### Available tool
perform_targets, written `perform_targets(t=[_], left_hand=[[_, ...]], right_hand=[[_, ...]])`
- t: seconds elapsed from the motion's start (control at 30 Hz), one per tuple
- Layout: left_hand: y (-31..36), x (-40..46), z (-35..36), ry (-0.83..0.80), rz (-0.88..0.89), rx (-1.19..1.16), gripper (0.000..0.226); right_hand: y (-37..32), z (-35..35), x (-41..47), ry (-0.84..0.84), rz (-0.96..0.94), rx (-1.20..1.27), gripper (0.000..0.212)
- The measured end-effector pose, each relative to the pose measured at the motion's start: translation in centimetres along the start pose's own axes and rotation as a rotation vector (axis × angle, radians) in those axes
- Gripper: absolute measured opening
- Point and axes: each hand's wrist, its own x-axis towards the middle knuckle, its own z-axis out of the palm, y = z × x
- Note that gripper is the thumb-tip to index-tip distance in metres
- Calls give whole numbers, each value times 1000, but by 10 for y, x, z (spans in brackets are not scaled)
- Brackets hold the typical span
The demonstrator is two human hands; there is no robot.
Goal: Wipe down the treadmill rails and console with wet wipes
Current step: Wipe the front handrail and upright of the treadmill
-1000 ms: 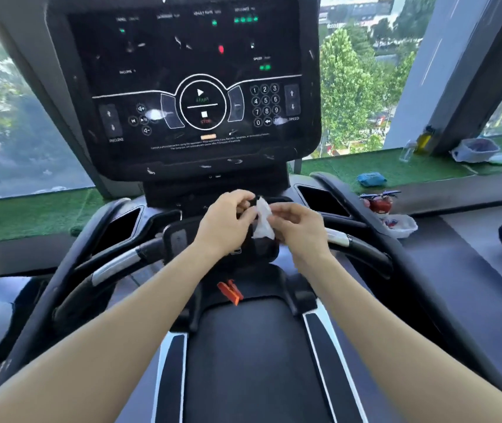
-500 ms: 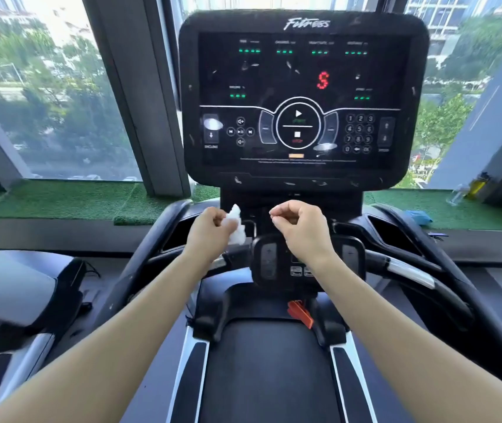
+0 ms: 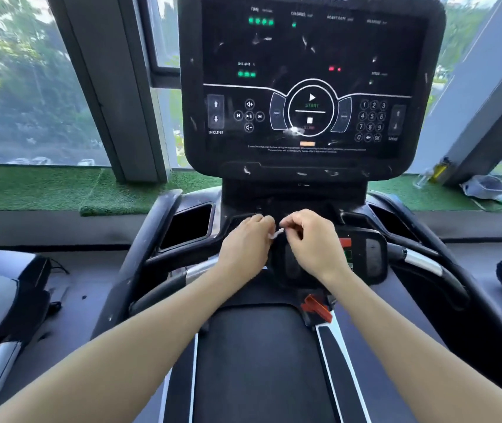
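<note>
Both hands meet just below the treadmill console, over the small handlebar control panel. The left hand and right hand each have fingers curled, pinching a small white wet wipe between them; only a sliver of it shows, bunched up. The step in hand looks like opening out or refolding the wipe, so it is best spread flat into a pad before it meets a surface: a crumpled wad cleans poorly. The console shows many pale smears, so it likely needs long overlapping strokes, pressed lightly to avoid triggering keys. The rails flank the hands on either side. Legible on the console: "INCLINE", "START", a keypad 0 to 9 with "OK"; the top lettering is cut off.
</note>
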Motion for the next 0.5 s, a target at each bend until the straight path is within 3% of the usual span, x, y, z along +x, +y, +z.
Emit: perform_targets(t=[0.23,0.37,0.5], left_hand=[[-16,-29,-3,-54,182,-55,15],[-18,-21,-4,-18,39,-198,10],[-12,-23,4,28,-12,-103,11]], right_hand=[[5,0,-4,-11,-28,20,19],[5,-1,-4,-28,-46,10,19],[5,0,-3,-33,-79,-25,19]])
